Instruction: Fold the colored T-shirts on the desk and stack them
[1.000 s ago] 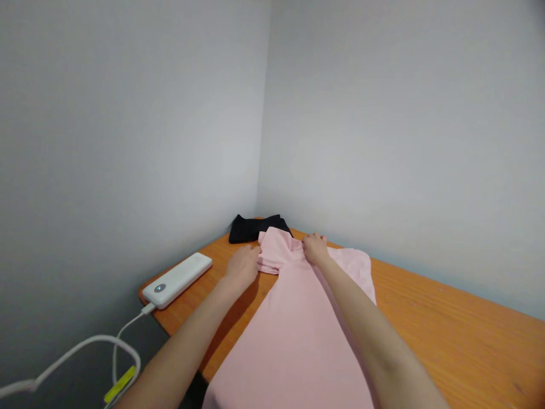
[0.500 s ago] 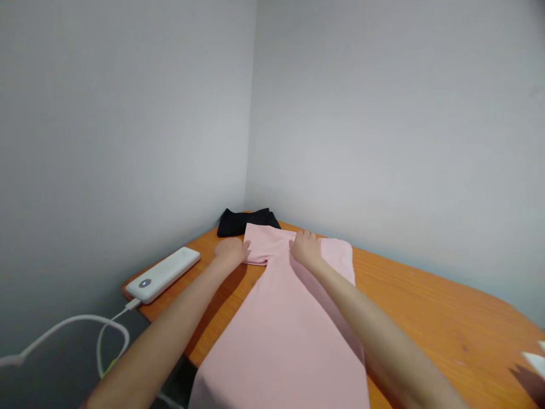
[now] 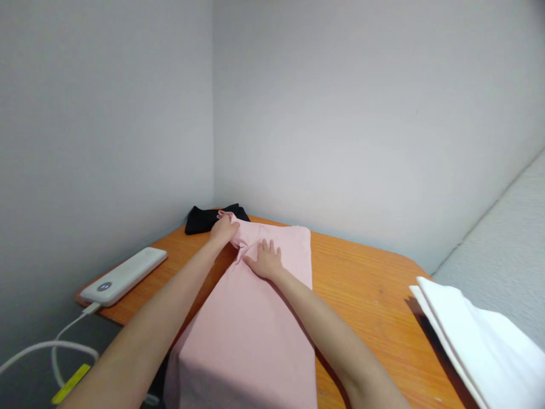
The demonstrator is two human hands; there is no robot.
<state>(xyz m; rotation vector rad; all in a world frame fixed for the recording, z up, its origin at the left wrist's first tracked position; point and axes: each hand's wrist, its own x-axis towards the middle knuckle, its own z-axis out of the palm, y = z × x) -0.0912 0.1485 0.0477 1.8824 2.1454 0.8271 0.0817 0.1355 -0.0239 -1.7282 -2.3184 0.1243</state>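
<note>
The pink shirt (image 3: 255, 318) lies lengthwise on the wooden surface (image 3: 361, 284), its near end seeming to drape over the edge. The 2 hands are apart: the left hand (image 3: 224, 230) is closed on the bunched cloth at the shirt's far left corner, just beside the black cloth (image 3: 202, 220); the right hand (image 3: 266, 261) rests palm down on the shirt, fingers spread.

To do this well, the right palm should press flat and firm, so the pull at the corner does not drag the body along. Creases gather between the 2 hands; a light, even tug would suit them better than a hard one.

The white power bank (image 3: 128, 275) has a small lit display, too small to read surely. The yellow tag (image 3: 71, 384) shows no legible writing, and no brand can be made out.
</note>
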